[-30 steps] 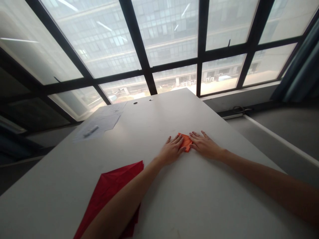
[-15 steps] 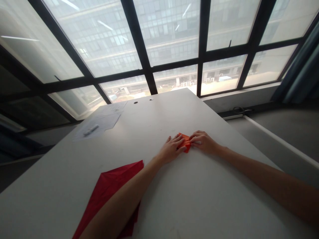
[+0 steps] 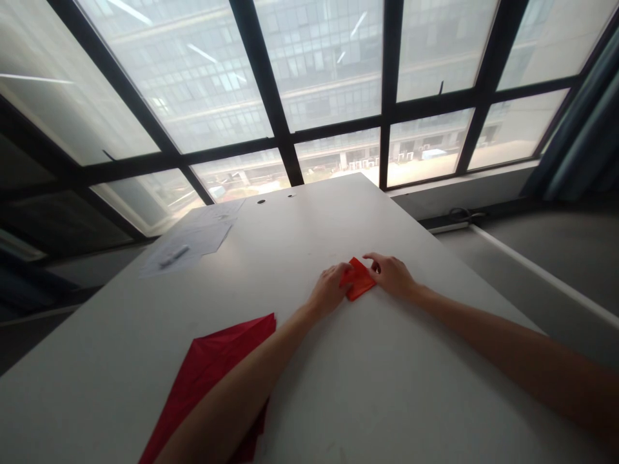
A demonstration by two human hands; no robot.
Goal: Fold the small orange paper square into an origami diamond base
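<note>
A small folded piece of orange paper [image 3: 360, 281] lies on the white table in front of me, its flat face up. My left hand [image 3: 330, 287] is closed at its left edge, with the fingertips curled on the paper. At the right corner is my right hand [image 3: 394, 277], its index finger bent and held apart from the thumb. The thumb side touches or nearly touches the paper's edge. Nearer to me, a larger folded red paper [image 3: 213, 361] is partly covered by my left forearm.
White sheets [image 3: 213, 238] lie at the far left of the table [image 3: 314, 374], with a pale marker-like object [image 3: 175, 255] on them. Round holes [image 3: 261, 202] sit near the far edge. Beyond are tall dark-framed windows and a curtain [image 3: 575, 142] at right.
The orange paper has turned and shows a smoother, flatter face. My left fingers went from lying spread over it to curling at its left edge. My right index finger has lifted off.
</note>
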